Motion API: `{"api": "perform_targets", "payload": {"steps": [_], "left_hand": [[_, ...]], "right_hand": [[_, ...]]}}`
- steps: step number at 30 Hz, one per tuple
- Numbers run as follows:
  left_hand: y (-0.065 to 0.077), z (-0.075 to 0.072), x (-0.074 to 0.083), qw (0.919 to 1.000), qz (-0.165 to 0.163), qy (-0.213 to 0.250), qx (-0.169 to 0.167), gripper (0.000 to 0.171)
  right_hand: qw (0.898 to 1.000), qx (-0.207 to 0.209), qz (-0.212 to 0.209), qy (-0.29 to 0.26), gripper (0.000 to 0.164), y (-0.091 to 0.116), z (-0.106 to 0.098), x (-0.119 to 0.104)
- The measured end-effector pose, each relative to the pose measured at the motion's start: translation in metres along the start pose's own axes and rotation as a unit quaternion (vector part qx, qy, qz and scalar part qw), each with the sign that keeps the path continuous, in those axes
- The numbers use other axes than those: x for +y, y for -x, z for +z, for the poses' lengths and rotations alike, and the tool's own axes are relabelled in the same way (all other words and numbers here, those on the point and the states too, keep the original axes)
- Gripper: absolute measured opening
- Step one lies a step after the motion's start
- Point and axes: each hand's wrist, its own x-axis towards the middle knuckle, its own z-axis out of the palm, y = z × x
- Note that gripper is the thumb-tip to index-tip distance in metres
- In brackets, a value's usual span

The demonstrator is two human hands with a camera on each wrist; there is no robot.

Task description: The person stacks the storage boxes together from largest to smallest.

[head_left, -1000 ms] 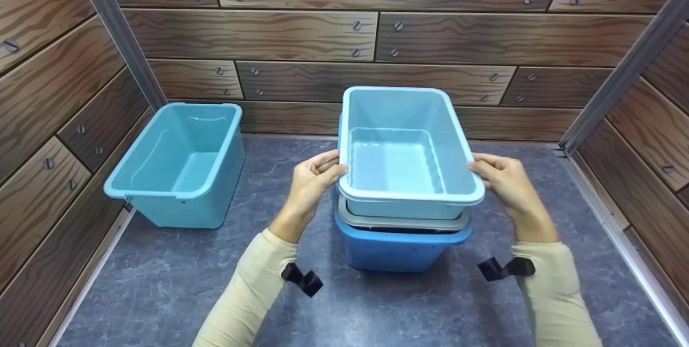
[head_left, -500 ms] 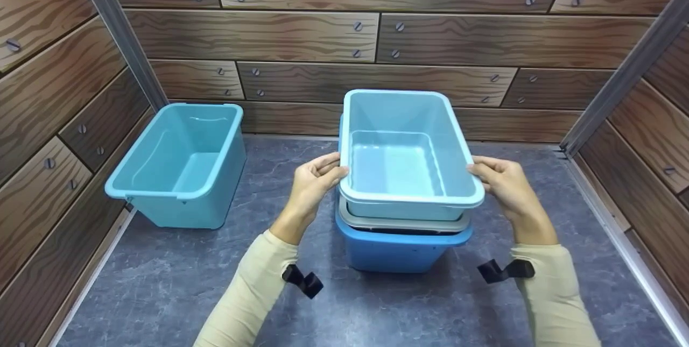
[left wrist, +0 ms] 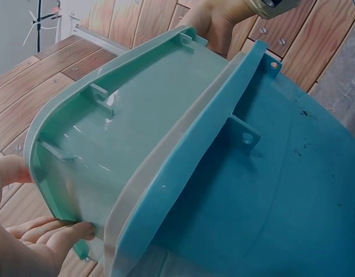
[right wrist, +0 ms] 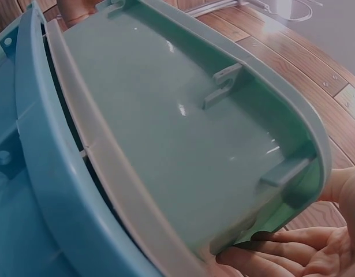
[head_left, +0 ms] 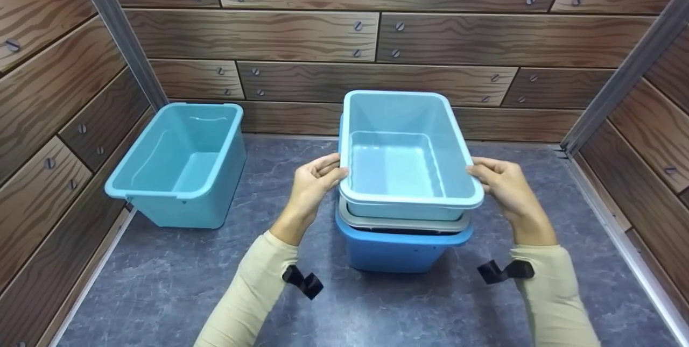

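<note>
A pale blue plastic bin sits nested in a grey-rimmed bin, which in turn sits in a darker blue bin on the floor. My left hand pinches the pale bin's left rim, thumb on top and fingers below. On the opposite rim, my right hand pinches in the same way. Both wrist views show the pale bin's outer wall rising well above the grey rim, with fingers under its lip. Inside, the pale bin holds nothing.
A turquoise bin stands apart at the left, close to the left wall. Wood-patterned panels enclose the back and both sides. Dark grey marbled floor lies around the stack.
The pale bin and both hands sit very slightly lower in the head view than one second ago. Both hands keep their hold, and the turquoise bin stays put.
</note>
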Motion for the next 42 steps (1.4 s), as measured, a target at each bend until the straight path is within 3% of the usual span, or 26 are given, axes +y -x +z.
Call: {"api": "perform_targets", "payload": {"steps": [22,42], "left_hand": [[0.0000,-0.0017,-0.0033,1.0000,-0.006,-0.007,-0.004,0.050],[-0.0003,-0.0044,-0.0087,0.9998,-0.007,-0.017,-0.007,0.050]], "right_hand": [[1.000,-0.005,0.005,-0.005,0.056,-0.0006,0.0011,0.0036],[0.998,0.032,0.018,0.054,0.055,0.0006,0.0036,0.0051]]}}
